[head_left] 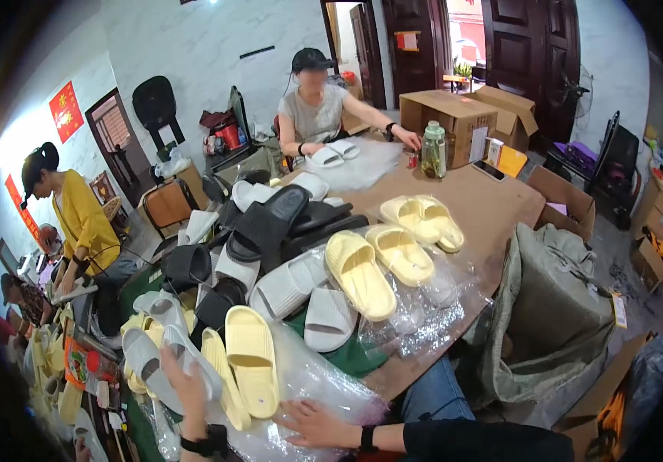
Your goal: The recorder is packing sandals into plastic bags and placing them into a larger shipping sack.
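Pale-yellow, ribbed, foam-looking slipper pair [253,369] lay on clear plastic film [312,369]. Right hand [320,423], fingers spread, rested on film right of pair; left hand [183,381] stood left of pair, grip unclear. Step judged: arranging pair on film; next move seemingly called for steady grip.

Matt yellow slippers [253,368]; glossy plastic bag [320,376]

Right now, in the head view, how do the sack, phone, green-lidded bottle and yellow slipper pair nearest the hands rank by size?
Largest to smallest, as they look:
1. Sack
2. Yellow slipper pair
3. Bottle
4. Phone
The slippers are nearer than the bottle and phone, which enlarges them.
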### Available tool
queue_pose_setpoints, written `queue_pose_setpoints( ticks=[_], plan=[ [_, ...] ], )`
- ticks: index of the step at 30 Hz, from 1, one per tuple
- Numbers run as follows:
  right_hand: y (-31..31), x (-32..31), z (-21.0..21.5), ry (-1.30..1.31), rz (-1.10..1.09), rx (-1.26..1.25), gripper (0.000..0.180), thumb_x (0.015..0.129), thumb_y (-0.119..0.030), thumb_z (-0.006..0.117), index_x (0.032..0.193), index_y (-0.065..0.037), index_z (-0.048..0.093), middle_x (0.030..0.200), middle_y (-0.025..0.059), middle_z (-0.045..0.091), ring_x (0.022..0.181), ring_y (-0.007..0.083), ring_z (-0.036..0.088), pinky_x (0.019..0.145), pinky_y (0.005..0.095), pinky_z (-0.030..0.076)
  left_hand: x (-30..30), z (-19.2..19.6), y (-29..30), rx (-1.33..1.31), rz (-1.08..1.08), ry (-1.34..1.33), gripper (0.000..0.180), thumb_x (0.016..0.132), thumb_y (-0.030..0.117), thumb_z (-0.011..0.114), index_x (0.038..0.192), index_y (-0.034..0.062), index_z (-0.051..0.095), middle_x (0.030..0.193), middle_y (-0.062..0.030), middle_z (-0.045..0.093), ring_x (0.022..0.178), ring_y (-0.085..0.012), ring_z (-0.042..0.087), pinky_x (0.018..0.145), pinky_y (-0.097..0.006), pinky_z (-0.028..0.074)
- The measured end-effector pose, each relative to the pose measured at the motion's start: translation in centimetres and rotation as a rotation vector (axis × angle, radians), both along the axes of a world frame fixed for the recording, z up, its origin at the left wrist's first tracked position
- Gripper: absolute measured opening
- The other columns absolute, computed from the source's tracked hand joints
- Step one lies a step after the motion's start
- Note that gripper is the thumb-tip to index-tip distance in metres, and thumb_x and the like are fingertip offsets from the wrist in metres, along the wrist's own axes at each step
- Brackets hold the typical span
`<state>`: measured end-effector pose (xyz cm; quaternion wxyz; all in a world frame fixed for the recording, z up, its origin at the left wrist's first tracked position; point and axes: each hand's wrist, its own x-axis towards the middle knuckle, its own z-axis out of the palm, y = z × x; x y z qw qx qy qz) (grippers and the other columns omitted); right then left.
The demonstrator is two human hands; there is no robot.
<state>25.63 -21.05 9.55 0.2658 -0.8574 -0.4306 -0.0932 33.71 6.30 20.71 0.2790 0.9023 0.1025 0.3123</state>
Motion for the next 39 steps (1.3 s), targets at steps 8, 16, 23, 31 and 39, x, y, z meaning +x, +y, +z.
queue_pose_setpoints(
  ticks=[8,16,23,31,39],
  plan=[
    [-0.7,0.5,1.6,0.076,0.036,-0.040,0.057,0.093,-0.046,0.047,0.139,-0.013,0.044,0.143,0.0189,0.040,0.128,0.0343,0.041,0.109,0.0466,0.028,-6.5,5.5,-15.9,-0.041,-0.483,0.172,0.063,0.082,0.001,0.058,0.141,-0.0011,0.035,0.145,-0.0198,0.035,0.135,-0.0329,0.033,0.112,-0.041,0.025],
    [-1.4,0.4,2.7,0.370,0.135,0.209,0.056,0.091,-0.042,0.049,0.137,-0.011,0.045,0.141,0.0219,0.039,0.132,0.0380,0.036,0.109,0.0498,0.026,-10.8,14.4,-22.3,-0.520,-1.081,0.408,0.046,0.095,0.022,0.048,0.135,-0.0018,0.046,0.138,-0.0217,0.044,0.126,-0.0348,0.044,0.105,-0.043,0.034],
    [-0.3,0.4,1.2,0.013,0.031,-0.080,0.057,0.090,-0.047,0.050,0.138,-0.017,0.047,0.141,0.0220,0.041,0.121,0.0351,0.045,0.102,0.0471,0.033,-28.4,7.3,-26.1,-0.968,-1.530,0.342,0.062,0.100,0.044,0.036,0.138,-0.0043,0.041,0.141,-0.0303,0.037,0.126,-0.0449,0.042,0.103,-0.051,0.034],
    [-0.5,0.6,0.0,-0.055,-0.025,-0.015,0.055,0.089,-0.048,0.052,0.134,-0.017,0.051,0.136,0.0204,0.046,0.120,0.0348,0.045,0.100,0.0476,0.034,-22.5,20.9,-31.8,-1.687,-2.006,0.032,0.075,0.100,0.053,0.028,0.142,-0.0078,0.034,0.143,-0.0355,0.031,0.131,-0.0494,0.035,0.105,-0.055,0.031],
    [-0.7,0.6,0.8,-0.014,0.009,0.029,0.056,0.088,-0.048,0.051,0.132,-0.014,0.053,0.138,0.0223,0.045,0.126,0.0354,0.042,0.104,0.0476,0.030,-19.7,21.9,-32.1,-0.934,-2.472,0.108,0.089,0.095,0.063,0.021,0.145,-0.0101,0.023,0.144,-0.0373,0.026,0.134,-0.0494,0.030,0.106,-0.058,0.029]
  ],
)
